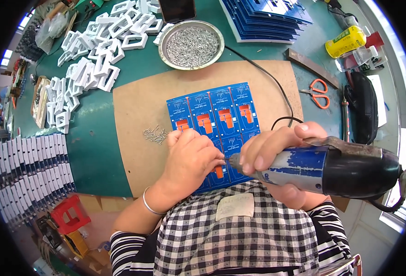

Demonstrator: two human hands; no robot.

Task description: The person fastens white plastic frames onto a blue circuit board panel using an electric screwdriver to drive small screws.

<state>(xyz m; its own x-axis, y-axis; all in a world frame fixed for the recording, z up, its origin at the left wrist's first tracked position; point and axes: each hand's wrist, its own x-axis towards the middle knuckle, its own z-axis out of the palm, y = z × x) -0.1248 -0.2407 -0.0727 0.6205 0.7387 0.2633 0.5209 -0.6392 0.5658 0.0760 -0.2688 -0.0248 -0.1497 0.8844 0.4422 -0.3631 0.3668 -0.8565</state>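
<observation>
A blue circuit board panel (196, 104) with several orange parts lies on a brown board in front of me. My right hand (276, 152) is wrapped round a worn blue, grey and black electric screwdriver (304, 166), held nearly level with its tip pointing left. Over the near part of the panel, my left hand (189, 156) has its fingers pinched together right beside the screwdriver's tip. Whatever sits between those fingertips is hidden or too small to make out. A small pile of loose screws (155, 134) lies left of the panel.
A round metal bowl of screws (192, 45) stands behind the brown board (138, 101). White plastic frames (99, 60) are heaped at the far left. Stacked blue panels (263, 23) stand at the back. Orange-handled scissors (319, 94) and a yellow bottle (345, 41) are at right; a cable crosses the board.
</observation>
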